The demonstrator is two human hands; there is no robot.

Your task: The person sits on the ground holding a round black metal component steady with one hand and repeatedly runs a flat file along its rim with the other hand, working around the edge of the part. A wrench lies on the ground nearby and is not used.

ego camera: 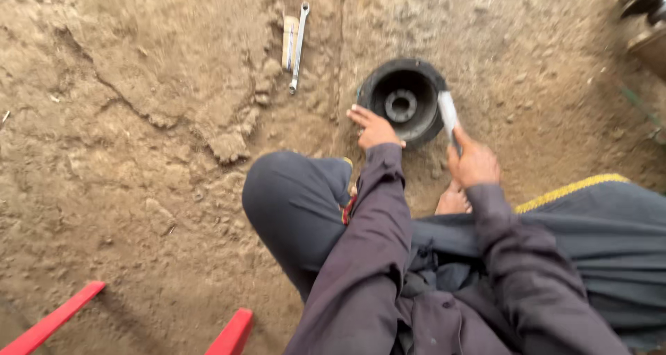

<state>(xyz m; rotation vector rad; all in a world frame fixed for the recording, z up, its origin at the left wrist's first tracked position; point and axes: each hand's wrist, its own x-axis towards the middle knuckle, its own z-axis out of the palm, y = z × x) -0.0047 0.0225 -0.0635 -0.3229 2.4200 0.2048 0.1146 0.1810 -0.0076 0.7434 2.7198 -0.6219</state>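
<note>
On bare dirt, left hand (pixel 373 127) rests released on black drum (pixel 403 102) — right hand (pixel 474 163) grasps pale tool (pixel 449 115) pointing away.

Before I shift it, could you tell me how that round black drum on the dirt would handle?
The black drum looks thick-walled, so probably heavy and rigid. Lying flat, it seems unlikely to roll. The left hand rests against its rim.

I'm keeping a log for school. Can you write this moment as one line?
left hand on black round part | right hand gripping grey tool | wrench on dirt
</note>
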